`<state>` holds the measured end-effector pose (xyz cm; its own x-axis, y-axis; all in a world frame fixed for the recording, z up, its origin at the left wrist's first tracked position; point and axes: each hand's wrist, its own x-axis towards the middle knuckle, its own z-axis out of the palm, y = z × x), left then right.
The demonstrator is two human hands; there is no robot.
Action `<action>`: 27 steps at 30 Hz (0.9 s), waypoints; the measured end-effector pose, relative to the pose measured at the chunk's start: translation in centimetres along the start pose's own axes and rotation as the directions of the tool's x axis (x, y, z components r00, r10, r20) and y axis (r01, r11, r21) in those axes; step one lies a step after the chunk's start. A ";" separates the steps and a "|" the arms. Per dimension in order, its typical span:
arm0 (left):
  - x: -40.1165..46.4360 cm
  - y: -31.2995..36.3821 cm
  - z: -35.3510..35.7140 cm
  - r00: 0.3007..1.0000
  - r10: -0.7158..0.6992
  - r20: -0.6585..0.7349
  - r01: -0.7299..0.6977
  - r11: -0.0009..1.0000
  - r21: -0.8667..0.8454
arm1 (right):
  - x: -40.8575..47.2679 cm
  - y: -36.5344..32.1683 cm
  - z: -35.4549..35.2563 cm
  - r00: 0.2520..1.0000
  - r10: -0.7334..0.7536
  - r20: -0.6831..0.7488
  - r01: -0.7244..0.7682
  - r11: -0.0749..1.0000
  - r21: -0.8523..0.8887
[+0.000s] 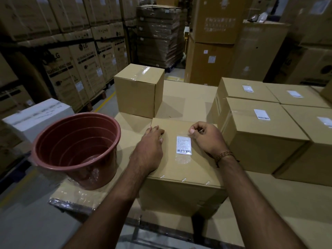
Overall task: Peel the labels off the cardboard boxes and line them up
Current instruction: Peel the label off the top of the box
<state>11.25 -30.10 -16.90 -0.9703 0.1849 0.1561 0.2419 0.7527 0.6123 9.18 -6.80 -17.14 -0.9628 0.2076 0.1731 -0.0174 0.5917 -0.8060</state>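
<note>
A cardboard box (179,169) sits right in front of me with a white barcode label (184,145) stuck under clear tape on its top. My left hand (152,139) lies flat on the box top, left of the label, holding nothing. My right hand (206,136) is curled at the label's upper right corner, fingertips pinching at the clear tape edge there. Several more labelled boxes (260,133) stand to the right, each with a white label (262,114) on top. One box without a label (138,92) stands behind on the left.
A brown plastic tub (77,150) stands empty at my left on the cardboard surface (188,99). Tall stacks of appliance cartons (75,69) line the aisle at left and behind. A white box (36,115) sits lower left.
</note>
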 end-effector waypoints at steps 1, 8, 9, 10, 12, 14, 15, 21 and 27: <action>0.0 0.0 0.0 1.000 0.000 0.001 0.000 1.000 -0.002 | 0.0 0.0 -0.1 1.000 0.004 0.003 -0.004 1.000 0.013; 0.1 0.0 0.0 1.000 0.000 0.002 0.000 1.000 0.000 | -0.5 -0.4 -0.7 0.997 -0.041 0.064 0.034 0.994 0.100; 0.1 0.0 0.0 1.000 -0.002 0.002 0.002 1.000 -0.001 | -0.6 -0.4 -0.7 0.996 -0.059 0.074 0.050 0.992 0.117; 0.1 0.0 0.1 1.000 -0.004 0.001 0.004 1.000 -0.002 | -0.7 -0.5 -0.8 0.993 -0.070 0.090 0.058 0.989 0.136; 0.0 -0.1 0.1 1.000 -0.009 0.001 0.009 1.000 -0.008 | -0.9 -0.6 -1.0 0.987 -0.081 0.137 0.053 0.979 0.198; 0.1 -0.2 0.2 1.000 -0.010 0.004 0.010 1.000 -0.010 | -1.0 -0.6 -1.1 0.982 -0.091 0.163 0.051 0.970 0.237; 0.1 -0.2 0.2 1.000 -0.009 0.004 0.009 1.000 -0.009 | -1.1 -0.6 -1.1 0.982 -0.095 0.165 0.054 0.970 0.239; 0.1 -0.2 0.2 1.000 -0.014 -0.004 0.014 1.000 -0.017 | -1.8 -1.0 -1.2 0.983 -0.033 0.178 0.002 0.985 0.173; 0.2 -0.2 0.2 1.000 -0.011 -0.006 0.011 1.000 -0.002 | -4.6 -1.7 -1.4 0.993 0.048 0.109 -0.068 0.980 0.187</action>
<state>11.02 -30.10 -17.21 -0.9728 0.1730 0.1541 0.2314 0.7534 0.6155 14.02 -7.68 -15.81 -0.9862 0.1494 0.0717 -0.0025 0.4197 -0.9077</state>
